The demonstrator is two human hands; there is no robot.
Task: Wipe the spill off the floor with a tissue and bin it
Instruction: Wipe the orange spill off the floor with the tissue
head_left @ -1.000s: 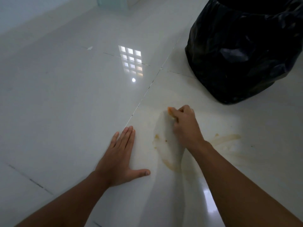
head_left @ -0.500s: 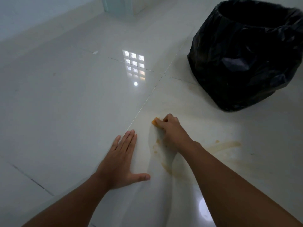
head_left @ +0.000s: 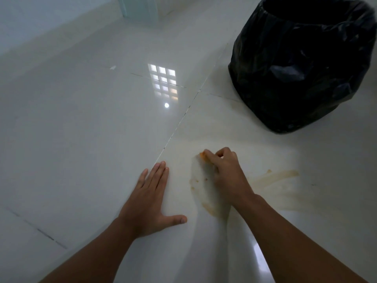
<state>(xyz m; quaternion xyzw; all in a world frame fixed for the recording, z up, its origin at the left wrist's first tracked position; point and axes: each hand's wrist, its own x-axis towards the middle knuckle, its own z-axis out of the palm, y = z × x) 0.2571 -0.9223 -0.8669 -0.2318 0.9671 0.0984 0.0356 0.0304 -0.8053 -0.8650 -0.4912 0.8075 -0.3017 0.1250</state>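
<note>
My right hand (head_left: 224, 172) grips a tissue (head_left: 204, 157), stained orange at its tip, and presses it on the white tiled floor. Most of the tissue is hidden under the curled fingers. An orange-brown spill (head_left: 206, 203) is smeared in a curve just left of and below that hand, and paler streaks (head_left: 275, 176) run off to the right. My left hand (head_left: 151, 199) lies flat on the floor with fingers straight and thumb spread, a little left of the spill. A bin lined with a black bag (head_left: 302, 64) stands open at the upper right.
Glossy white floor tiles (head_left: 81, 129) with dark grout lines stretch to the left and back, reflecting a window. A wall base runs along the upper left, and a pale door frame (head_left: 140, 7) stands at the top centre.
My right hand has slid the tissue back and forth over the smear, ending slightly right of where it was half a second ago. The left hand has stayed flat in place. The view has tilted up.
</note>
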